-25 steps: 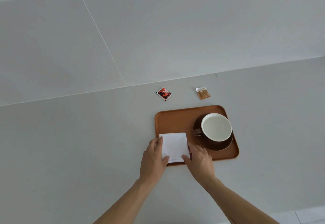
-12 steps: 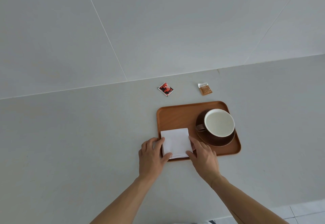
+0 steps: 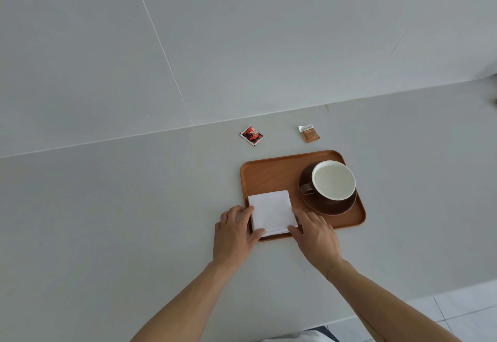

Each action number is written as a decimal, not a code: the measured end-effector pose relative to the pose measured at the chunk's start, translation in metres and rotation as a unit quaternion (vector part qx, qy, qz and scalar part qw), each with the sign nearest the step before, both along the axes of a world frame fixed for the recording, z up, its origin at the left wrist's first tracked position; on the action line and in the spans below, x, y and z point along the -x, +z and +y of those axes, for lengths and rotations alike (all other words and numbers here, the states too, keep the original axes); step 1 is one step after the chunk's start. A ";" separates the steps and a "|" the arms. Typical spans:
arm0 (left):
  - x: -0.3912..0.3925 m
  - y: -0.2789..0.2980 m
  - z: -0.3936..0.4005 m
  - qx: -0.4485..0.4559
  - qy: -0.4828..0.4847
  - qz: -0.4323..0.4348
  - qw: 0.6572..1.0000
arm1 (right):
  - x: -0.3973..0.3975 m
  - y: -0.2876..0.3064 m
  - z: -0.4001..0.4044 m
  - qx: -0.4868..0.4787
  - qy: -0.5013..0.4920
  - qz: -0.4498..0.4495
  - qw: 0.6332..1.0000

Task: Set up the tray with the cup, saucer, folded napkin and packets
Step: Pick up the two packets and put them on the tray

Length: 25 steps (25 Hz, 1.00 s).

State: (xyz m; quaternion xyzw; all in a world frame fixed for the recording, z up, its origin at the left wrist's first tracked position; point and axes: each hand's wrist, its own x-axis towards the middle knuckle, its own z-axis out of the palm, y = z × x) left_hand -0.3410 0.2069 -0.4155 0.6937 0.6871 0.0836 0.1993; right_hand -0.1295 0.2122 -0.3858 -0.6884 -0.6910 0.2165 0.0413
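A brown wooden tray point(image 3: 271, 173) lies on the grey counter. On its right side a brown cup with a white inside point(image 3: 333, 180) stands on a brown saucer point(image 3: 332, 206), handle to the left. A folded white napkin point(image 3: 271, 211) lies on the tray's near left corner. My left hand point(image 3: 234, 232) pinches its left edge and my right hand point(image 3: 316, 235) pinches its right edge. A red and black packet point(image 3: 251, 135) and a tan packet point(image 3: 309, 134) lie on the counter beyond the tray.
The grey counter point(image 3: 107, 220) meets a tiled wall point(image 3: 242, 46) just behind the packets. Its near edge runs across the lower right, with tiled floor point(image 3: 462, 312) below.
The view has shifted slightly. Both hands stay at the napkin's edges on the tray; the napkin, cup and packets keep their places.
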 end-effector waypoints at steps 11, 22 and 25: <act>0.014 0.057 0.063 0.016 -0.034 -0.057 0.998 | -0.031 0.093 0.048 -0.106 0.167 -0.052 0.979; -0.006 0.101 0.179 0.149 0.064 -0.011 0.987 | -0.110 0.100 0.233 0.001 0.213 -0.108 0.971; -0.009 0.097 0.198 0.167 0.091 0.007 0.982 | -0.114 0.093 0.270 0.039 0.231 -0.109 0.966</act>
